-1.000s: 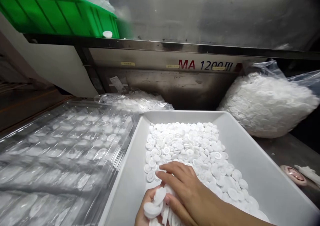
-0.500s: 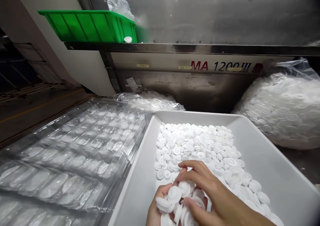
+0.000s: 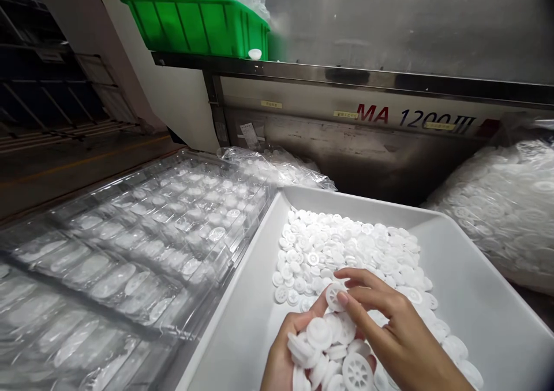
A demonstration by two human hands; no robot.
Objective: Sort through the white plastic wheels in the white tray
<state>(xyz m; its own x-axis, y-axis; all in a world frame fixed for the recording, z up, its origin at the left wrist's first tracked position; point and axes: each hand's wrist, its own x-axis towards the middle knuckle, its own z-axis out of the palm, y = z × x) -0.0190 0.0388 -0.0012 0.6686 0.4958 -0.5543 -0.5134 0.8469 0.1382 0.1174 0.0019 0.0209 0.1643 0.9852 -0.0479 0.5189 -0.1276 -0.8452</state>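
My left hand [image 3: 283,345] is cupped around a heap of small white plastic wheels [image 3: 319,334], some showing spokes. Just above that heap, my right hand [image 3: 389,316] pinches a single white spoked wheel [image 3: 334,297], its thumb on the face. The left hand's fingertips reach close to this wheel's edge. Both hands are over a light grey bin [image 3: 234,321], where a layer of loose white wheels [image 3: 346,241] covers much of the floor. The left palm is hidden beneath the wheels it holds.
Clear plastic trays [image 3: 142,229] filled with white discs lie stacked on the left. A bag of white parts [image 3: 515,206] stands right, another bag [image 3: 281,168] behind the bin. A green crate [image 3: 199,27] rests on the machine's ledge [image 3: 389,80].
My right hand has lifted from the heap and now pinches one wheel, its spoked face showing. The left hand still cups the others. The view has swung slightly, shifting the surroundings.
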